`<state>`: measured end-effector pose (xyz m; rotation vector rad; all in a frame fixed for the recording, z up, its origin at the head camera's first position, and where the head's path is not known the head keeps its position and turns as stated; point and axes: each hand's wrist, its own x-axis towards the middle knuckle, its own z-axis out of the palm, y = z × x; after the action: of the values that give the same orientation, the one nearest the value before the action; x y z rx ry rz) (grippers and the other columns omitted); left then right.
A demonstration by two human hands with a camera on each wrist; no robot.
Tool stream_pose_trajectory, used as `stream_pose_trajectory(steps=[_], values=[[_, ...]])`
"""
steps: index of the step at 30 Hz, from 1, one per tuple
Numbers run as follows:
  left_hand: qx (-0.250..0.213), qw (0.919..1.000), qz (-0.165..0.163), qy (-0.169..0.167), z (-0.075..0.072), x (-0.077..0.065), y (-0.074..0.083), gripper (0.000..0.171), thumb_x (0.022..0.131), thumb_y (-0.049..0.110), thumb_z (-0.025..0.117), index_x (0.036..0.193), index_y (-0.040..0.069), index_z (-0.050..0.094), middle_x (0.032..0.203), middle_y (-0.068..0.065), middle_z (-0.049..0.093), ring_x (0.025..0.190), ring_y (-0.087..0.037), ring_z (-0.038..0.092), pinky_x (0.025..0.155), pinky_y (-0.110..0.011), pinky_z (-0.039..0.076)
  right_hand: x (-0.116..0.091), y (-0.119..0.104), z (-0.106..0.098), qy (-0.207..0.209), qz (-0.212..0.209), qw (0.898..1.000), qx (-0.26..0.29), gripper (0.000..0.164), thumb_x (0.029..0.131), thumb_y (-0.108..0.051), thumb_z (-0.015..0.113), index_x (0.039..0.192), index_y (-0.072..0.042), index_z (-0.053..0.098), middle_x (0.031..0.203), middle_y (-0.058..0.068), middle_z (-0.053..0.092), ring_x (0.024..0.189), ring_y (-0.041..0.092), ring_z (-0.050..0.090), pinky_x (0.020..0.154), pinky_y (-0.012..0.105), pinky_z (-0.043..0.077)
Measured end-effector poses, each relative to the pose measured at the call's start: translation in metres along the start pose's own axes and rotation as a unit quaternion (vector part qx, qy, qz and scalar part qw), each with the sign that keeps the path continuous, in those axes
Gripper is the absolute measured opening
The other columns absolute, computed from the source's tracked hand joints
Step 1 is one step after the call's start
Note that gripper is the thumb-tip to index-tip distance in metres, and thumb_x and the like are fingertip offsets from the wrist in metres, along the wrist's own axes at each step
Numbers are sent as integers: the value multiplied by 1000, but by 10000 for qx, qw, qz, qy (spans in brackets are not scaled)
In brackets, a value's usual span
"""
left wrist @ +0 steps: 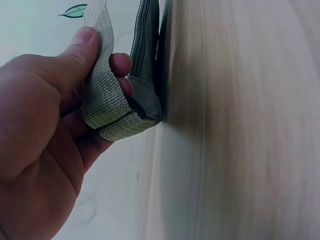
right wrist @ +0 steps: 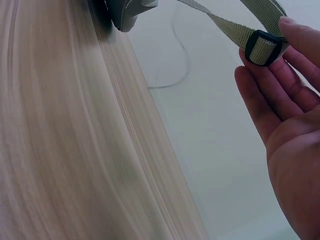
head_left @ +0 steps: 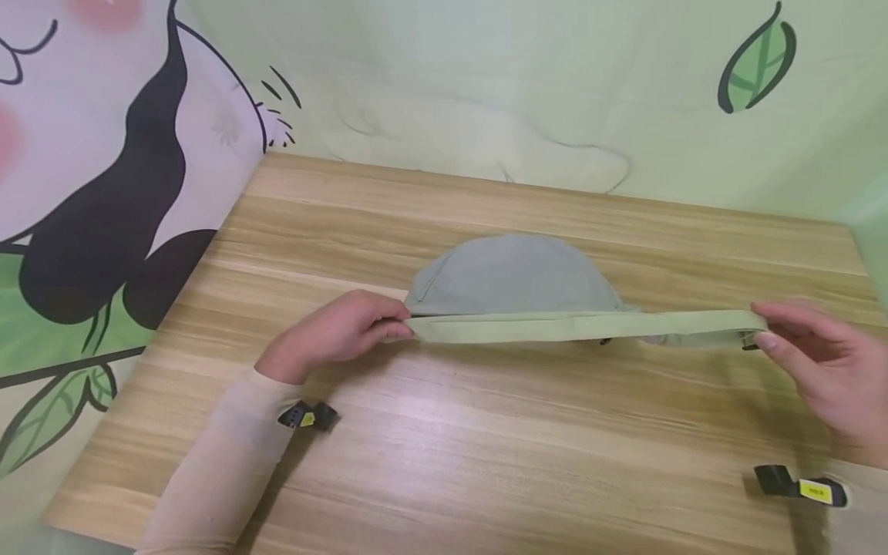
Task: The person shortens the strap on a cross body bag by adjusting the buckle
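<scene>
A grey waist bag lies on the table, its curved side toward the back wall. Its pale green webbing strap is stretched from side to side in front of it. My left hand pinches the strap at the bag's left end. The left wrist view shows the webbing folded over between thumb and fingers, beside the bag's zipper. At the far right end of the strap, my right hand pinches the loop near a black slide buckle, which rests against its fingers.
The wood-grain table extends in front of and behind the bag. A pale green wall hanging with a printed leaf rises along its back edge. At the left stands a panel with a large cartoon figure. Each wrist carries a small black camera mount.
</scene>
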<state>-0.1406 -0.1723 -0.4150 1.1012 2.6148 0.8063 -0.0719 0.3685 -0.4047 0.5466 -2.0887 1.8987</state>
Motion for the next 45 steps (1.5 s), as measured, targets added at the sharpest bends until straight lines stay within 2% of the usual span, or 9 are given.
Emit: stream_pose_trajectory(steps=[6, 13, 16, 20, 24, 29, 36, 41, 45], values=[[-38, 9995, -319, -39, -4, -3, -3, 12, 93, 33, 61, 92, 24, 68, 82, 15, 62, 71, -4, 54, 67, -24, 49, -2, -7, 7, -80, 59, 9970, 768, 39, 78, 33, 49, 116, 28, 47, 118, 19, 63, 109, 19, 61, 89, 19, 50], [385, 9977, -540, -164, -3, -3, -2, 30, 81, 53, 69, 100, 31, 66, 90, 20, 63, 76, -4, 55, 72, -25, 48, 6, -21, 35, -249, -574, 9657, 2521, 36, 72, 38, 47, 108, 34, 46, 111, 33, 61, 100, 30, 63, 83, 28, 55], [838, 9954, -413, -205, -1, 1, 2, 46, 76, 60, 71, 107, 27, 65, 97, 18, 64, 83, -3, 58, 78, -27, 50, 12, -30, 47, -304, -794, 9603, 2659, 34, 71, 37, 51, 104, 35, 48, 109, 34, 61, 97, 31, 63, 81, 28, 55], [1164, 9932, -31, -26, 2, 9, 13, 53, 78, 62, 67, 111, 21, 64, 98, 13, 63, 85, -6, 58, 78, -28, 50, 16, -43, 62, -369, -1004, 9661, 2350, 32, 69, 34, 57, 100, 34, 50, 105, 33, 62, 93, 30, 62, 78, 26, 56], [1060, 9927, 542, 215, 8, 27, 34, 50, 84, 60, 61, 114, 19, 63, 100, 11, 61, 88, -6, 56, 79, -27, 49, 21, -51, 77, -583, -1329, 9650, 2185, 32, 69, 30, 63, 98, 35, 50, 103, 34, 61, 90, 30, 60, 75, 25, 55], [804, 9870, 1318, 454, 23, 57, 80, 59, 87, 59, 58, 126, 15, 56, 116, 6, 60, 105, -6, 55, 92, -23, 46, 26, -56, 91, -810, -1683, 9583, 2160, 33, 69, 27, 67, 96, 35, 50, 100, 38, 59, 90, 32, 58, 78, 26, 53], [386, 9803, 1717, 899, 40, 97, 144, 68, 84, 55, 65, 133, 11, 49, 127, 2, 57, 117, -7, 51, 102, -16, 36, 31, -56, 107, -1194, -2068, 9483, 2088, 33, 70, 23, 69, 96, 33, 52, 100, 39, 59, 94, 34, 59, 86, 30, 52], [27, 9705, 2116, 1153, 46, 113, 164, 63, 82, 46, 71, 129, 8, 54, 124, -1, 61, 114, -8, 55, 102, -13, 36, 34, -56, 116, -1333, -2314, 9429, 1991, 32, 71, 20, 70, 95, 32, 53, 98, 38, 60, 92, 34, 60, 85, 29, 52], [-267, 9645, 2359, 1155, 48, 118, 168, 44, 84, 37, 72, 116, 9, 61, 107, 4, 66, 95, -4, 58, 88, -9, 41, 34, -59, 121, -1360, -2425, 9442, 1769, 31, 73, 17, 72, 94, 31, 54, 98, 36, 61, 92, 32, 60, 84, 27, 52]])
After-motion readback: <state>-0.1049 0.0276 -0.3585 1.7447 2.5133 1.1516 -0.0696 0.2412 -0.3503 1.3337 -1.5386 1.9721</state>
